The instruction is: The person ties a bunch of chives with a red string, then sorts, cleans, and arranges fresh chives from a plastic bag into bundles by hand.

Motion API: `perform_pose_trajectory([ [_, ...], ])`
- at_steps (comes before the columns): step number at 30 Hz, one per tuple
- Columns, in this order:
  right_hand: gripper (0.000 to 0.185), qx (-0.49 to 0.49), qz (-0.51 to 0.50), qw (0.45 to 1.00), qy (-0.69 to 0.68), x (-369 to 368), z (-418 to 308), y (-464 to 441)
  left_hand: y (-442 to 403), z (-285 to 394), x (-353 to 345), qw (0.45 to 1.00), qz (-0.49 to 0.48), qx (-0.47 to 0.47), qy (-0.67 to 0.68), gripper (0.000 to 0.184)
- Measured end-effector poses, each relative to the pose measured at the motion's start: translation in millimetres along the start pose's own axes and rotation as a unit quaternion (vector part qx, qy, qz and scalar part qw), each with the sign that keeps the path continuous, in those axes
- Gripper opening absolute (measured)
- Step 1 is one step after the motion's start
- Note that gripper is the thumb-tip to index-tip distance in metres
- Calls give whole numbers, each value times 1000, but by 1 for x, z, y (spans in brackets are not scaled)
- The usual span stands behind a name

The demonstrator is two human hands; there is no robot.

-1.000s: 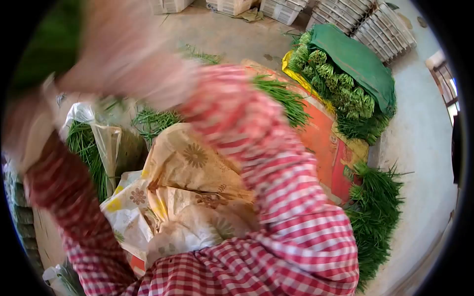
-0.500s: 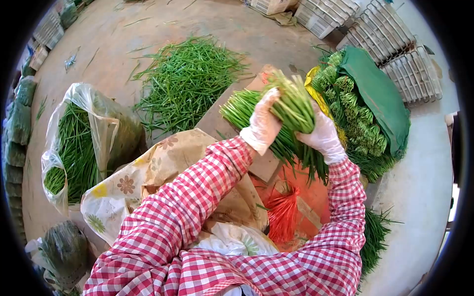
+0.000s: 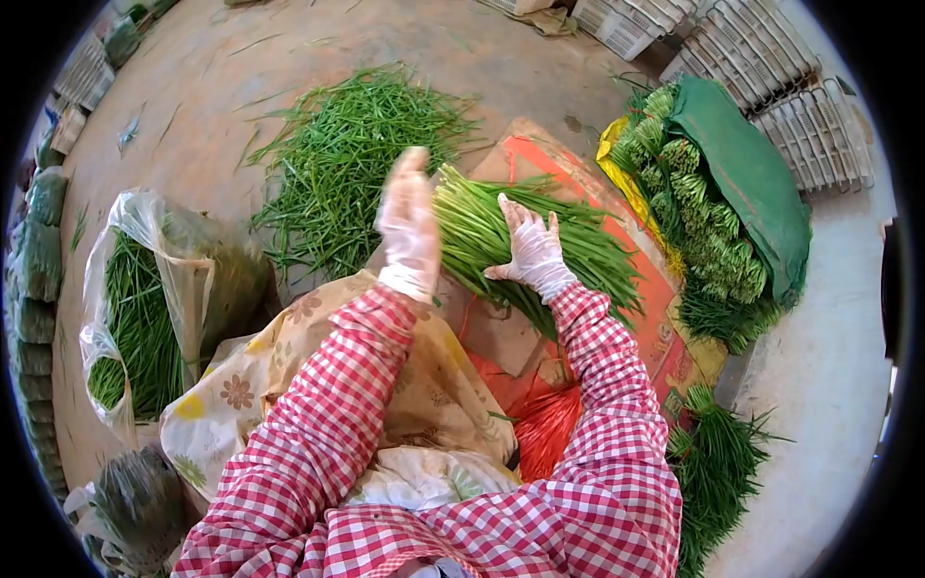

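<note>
A loose bunch of green chives [image 3: 472,226] lies sideways on the flattened cardboard in front of me, its pale cut ends to the left. My right hand [image 3: 535,252], in a thin clear glove, rests on top of the stems with fingers and thumb spread. My left hand [image 3: 409,231], gloved too and smeared by motion, stands on edge beside the cut ends, its fingers straight and together; whether it touches them I cannot tell. Red plastic strands [image 3: 547,432] lie below the bunch, near my lap.
A heap of loose green leaves [image 3: 361,169] lies on the floor ahead. At left stands a clear plastic bag [image 3: 183,255] of chives. Tied bundles [image 3: 713,226] are stacked at right under a green cover [image 3: 747,183]. More chives [image 3: 718,472] lie near my right elbow; crates [image 3: 742,58] stand behind.
The bunch has come down from between my raised hands onto the cardboard and now lies sideways. My left hand has let go and moved left; my right hand has opened over the stems.
</note>
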State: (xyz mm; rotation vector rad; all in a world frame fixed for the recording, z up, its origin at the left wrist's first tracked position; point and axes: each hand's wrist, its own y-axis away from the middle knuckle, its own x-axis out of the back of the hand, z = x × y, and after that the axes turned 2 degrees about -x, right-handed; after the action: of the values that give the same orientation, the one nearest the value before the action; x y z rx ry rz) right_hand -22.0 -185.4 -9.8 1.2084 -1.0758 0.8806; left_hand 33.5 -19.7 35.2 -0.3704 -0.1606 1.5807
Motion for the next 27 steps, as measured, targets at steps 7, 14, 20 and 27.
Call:
perform_pose_trajectory([
  [7,118,10,-15,998,53,-13,2,-1,10,-80,-65,879,-299,-227,-293,39],
  [14,126,-87,50,995,13,-16,-4,16,4,-114,-82,762,-366,-117,-521,54],
  [20,124,-78,151,985,-33,-36,-6,20,4,-108,-83,709,-428,-99,-551,54],
  [27,85,-68,98,978,-169,55,32,2,12,-100,-73,737,-420,-118,-516,43],
])
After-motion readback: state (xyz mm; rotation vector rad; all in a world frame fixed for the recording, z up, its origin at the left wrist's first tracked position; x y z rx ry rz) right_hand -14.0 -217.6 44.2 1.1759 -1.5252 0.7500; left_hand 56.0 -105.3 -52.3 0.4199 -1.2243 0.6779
